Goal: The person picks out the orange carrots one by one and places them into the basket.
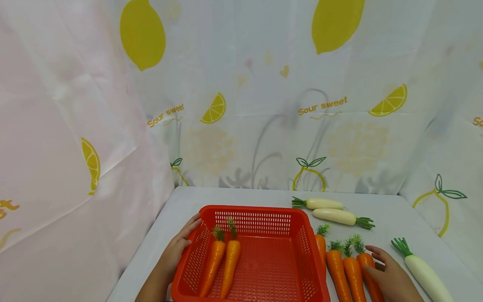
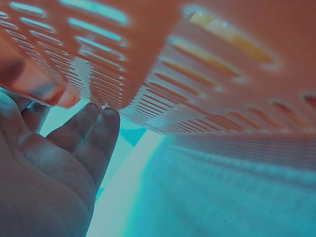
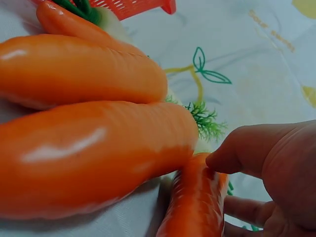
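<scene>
The left hand (image 1: pixel 174 251) rests at the left rim of a red plastic basket (image 1: pixel 253 242). Its fingers (image 2: pixel 101 143) lie fairly straight along the slotted outer wall in the left wrist view. Two orange carrots with green tops, a left carrot (image 1: pixel 213 262) and a right carrot (image 1: pixel 231 266), lie inside the basket on its left. The right hand (image 1: pixel 392 274) is at the rightmost carrot (image 1: pixel 371 272) outside the basket. In the right wrist view, thumb and fingers pinch that carrot (image 3: pixel 195 197) near its leafy end. Other carrots (image 1: pixel 338 274) lie between this hand and the basket.
Two white radishes lie behind the carrots, an upper one (image 1: pixel 325 204) and a lower one (image 1: pixel 335 216). Another white radish (image 1: pixel 428 277) lies right of the right hand. Lemon-printed cloth (image 1: pixel 241 147) stands around the white table (image 1: pixel 392 214).
</scene>
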`<action>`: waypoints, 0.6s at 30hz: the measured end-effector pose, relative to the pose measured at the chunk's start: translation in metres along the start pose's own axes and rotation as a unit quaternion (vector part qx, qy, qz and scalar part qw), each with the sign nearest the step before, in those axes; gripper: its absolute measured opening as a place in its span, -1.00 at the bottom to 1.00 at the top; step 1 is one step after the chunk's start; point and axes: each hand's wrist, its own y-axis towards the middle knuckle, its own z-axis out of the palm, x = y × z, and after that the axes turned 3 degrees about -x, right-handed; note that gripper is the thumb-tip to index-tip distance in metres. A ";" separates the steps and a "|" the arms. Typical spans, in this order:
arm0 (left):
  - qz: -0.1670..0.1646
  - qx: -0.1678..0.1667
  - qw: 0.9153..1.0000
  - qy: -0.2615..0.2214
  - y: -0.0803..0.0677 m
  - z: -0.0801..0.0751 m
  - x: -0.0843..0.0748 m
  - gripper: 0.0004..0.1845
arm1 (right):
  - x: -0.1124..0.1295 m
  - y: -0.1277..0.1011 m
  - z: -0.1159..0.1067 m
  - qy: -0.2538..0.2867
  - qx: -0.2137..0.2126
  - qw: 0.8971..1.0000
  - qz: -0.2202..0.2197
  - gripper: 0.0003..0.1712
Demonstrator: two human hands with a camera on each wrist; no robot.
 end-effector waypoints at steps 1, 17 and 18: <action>-0.001 -0.001 1.000 0.000 0.000 0.000 0.000 -0.22 | 0.000 0.000 0.000 0.003 0.002 1.000 0.001 -0.20; 0.016 0.012 1.000 0.013 0.000 -0.003 0.002 -0.24 | -0.014 0.007 0.002 -0.031 0.007 0.999 -0.008 -0.01; 0.018 0.012 1.000 0.011 0.000 -0.003 0.002 -0.24 | -0.014 0.007 0.002 -0.035 0.006 0.999 -0.008 -0.01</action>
